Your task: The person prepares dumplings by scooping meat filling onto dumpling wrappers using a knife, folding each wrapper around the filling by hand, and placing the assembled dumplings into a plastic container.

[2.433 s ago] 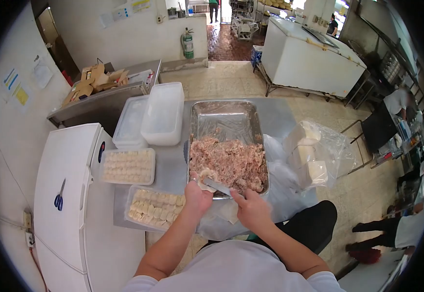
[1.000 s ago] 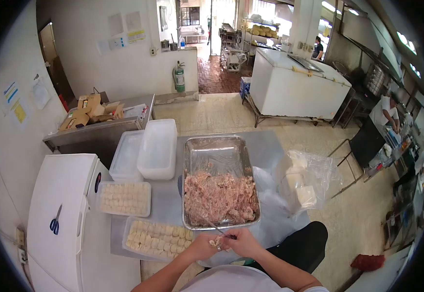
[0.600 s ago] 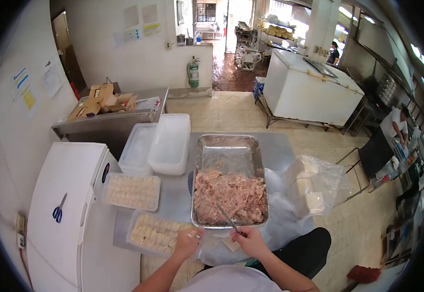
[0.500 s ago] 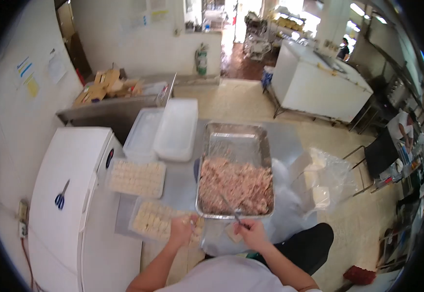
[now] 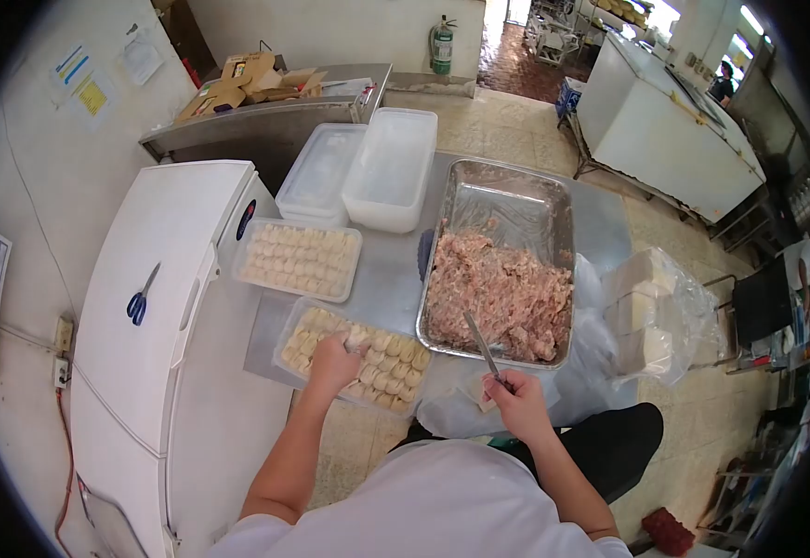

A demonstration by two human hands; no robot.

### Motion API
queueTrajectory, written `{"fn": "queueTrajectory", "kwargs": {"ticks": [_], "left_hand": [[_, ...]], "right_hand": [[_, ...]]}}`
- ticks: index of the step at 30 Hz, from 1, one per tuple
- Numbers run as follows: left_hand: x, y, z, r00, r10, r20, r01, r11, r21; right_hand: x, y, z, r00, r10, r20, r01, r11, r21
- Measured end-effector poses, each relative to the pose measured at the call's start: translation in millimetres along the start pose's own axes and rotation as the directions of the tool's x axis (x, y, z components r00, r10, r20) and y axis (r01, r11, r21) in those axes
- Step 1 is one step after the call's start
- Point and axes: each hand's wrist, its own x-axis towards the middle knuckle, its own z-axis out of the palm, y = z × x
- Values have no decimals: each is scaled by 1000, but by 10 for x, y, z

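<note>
Over the nearer plastic container (image 5: 391,374), which holds rows of folded dumplings, my left hand (image 5: 335,363) is closed round a pale dumpling (image 5: 358,337). My right hand (image 5: 519,400) grips a metal knife (image 5: 480,340) by its handle, the blade pointing up and left past the near edge of the metal tray (image 5: 561,200). Ground meat mixture (image 5: 498,296) fills the near part of that tray. Pale flat wrappers (image 5: 475,391) lie on the plastic sheet beside my right hand, partly hidden by it. A second container of dumplings (image 5: 300,259) sits behind the first.
Stacked translucent containers (image 5: 391,172) stand at the table's back left. Bagged pale blocks (image 5: 651,316) are at the right. Scissors (image 5: 143,296) lie on a white freezer (image 5: 168,219) at the left. Cardboard boxes (image 5: 261,79) rest on a counter behind. A person (image 5: 723,84) is far off at back right.
My left hand has moved away from the knife and out to the left over the nearer container. The knife stays in my right hand. The view has turned downward and left.
</note>
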Motion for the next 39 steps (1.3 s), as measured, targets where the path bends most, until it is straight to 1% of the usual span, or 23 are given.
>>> {"fn": "queueTrajectory", "kwargs": {"ticks": [4, 7, 10, 13, 16, 19, 22, 23, 25, 27, 29, 32, 34, 35, 38, 39], "left_hand": [[90, -100, 130, 997, 64, 45, -73, 971, 228], [160, -151, 171, 999, 40, 3, -39, 958, 284], [172, -112, 120, 999, -3, 36, -7, 957, 290], [165, -59, 75, 994, 0, 107, -33, 953, 301], [138, -51, 50, 996, 74, 41, -83, 950, 299], [64, 95, -27, 997, 78, -22, -71, 970, 233], [-98, 480, 34, 998, 50, -47, -47, 997, 54], [-160, 608, 143, 989, 147, 22, -147, 989, 4], [-340, 904, 449, 931, 340, 132, -327, 938, -116], [-447, 955, 998, 796, 563, 221, -536, 826, -175], [-541, 1129, 1447, 702, 613, 363, -611, 780, -136], [-523, 1094, 1969, 681, 677, 281, -690, 721, -66], [-440, 1110, 2046, 693, 635, 341, -664, 747, -41], [-398, 1103, 2075, 698, 613, 371, -652, 758, -27], [-299, 1143, 1876, 691, 549, 471, -518, 830, -207], [-283, 1110, 1878, 698, 541, 469, -479, 840, -256]], "right_hand": [[-44, -58, 4, 1000, 22, -1, -22, 999, -29], [-79, -66, 33, 999, -3, -43, 5, 999, 50], [-121, -144, 21, 998, 7, -54, -5, 999, 37], [-128, -138, -5, 997, 3, -75, -6, 999, -32], [-106, -83, -78, 996, -13, -87, 7, 998, -69], [-128, -150, -209, 991, 0, -133, -6, 999, -47], [-133, -124, -377, 974, -39, -225, 23, 997, -72], [-146, -118, -422, 969, -30, -247, 17, 998, -56], [-161, -108, -487, 959, -20, -282, 13, 1000, -26], [-178, -32, -511, 956, -8, -294, 0, 1000, -24], [-195, 87, -510, 955, -1, -295, 0, 1000, -6], [-266, 220, -525, 959, 7, -284, -2, 1000, 18], [-323, 215, -564, 961, 27, -276, -28, 1000, 2], [-337, 228, -585, 957, 37, -288, -31, 999, 23], [-394, 258, -634, 945, 71, -320, -50, 996, 75], [-412, 250, -647, 941, 79, -328, -56, 995, 79]]}}
